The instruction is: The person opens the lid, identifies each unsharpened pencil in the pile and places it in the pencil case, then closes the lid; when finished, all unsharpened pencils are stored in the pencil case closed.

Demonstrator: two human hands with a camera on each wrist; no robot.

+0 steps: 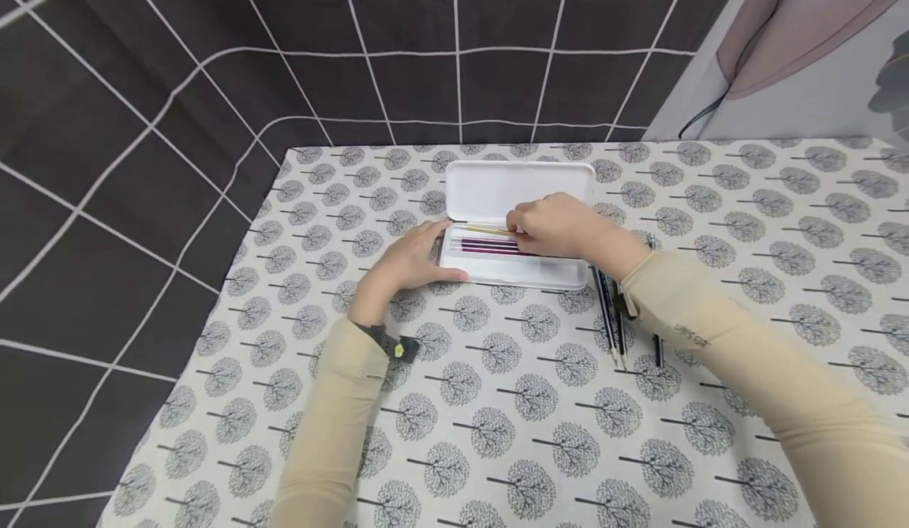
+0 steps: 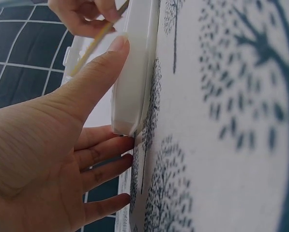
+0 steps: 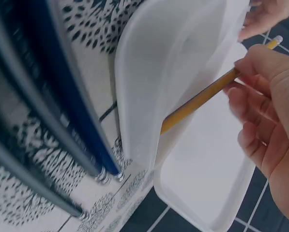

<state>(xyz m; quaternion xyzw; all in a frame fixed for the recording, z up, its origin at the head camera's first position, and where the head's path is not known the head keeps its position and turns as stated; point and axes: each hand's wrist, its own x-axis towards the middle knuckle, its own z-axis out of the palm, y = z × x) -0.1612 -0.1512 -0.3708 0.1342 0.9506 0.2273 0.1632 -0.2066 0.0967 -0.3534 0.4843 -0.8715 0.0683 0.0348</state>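
Observation:
A white pencil case [image 1: 490, 271] lies on the table with its lid [image 1: 490, 189] raised at the back. Inside it, several purple pencils [image 1: 486, 249] lie side by side. My right hand [image 1: 557, 226] is over the case, pinching a yellow pencil [image 3: 202, 102] between thumb and fingers. In the right wrist view, this pencil slants with one end down in the case and its eraser end up past the hand. My left hand [image 1: 412, 258] touches the left end of the case. Its thumb [image 2: 113, 53] lies along the near side, and the other fingers extend at the end.
Several dark pencils [image 1: 606, 315] lie under and beside the right forearm, their sharpened tips toward me. A tree-print cloth [image 1: 490, 433] covers the table. Behind and to the left hangs a dark curtain [image 1: 412, 15] with white grid lines; a pale fabric [image 1: 802, 78] hangs back right.

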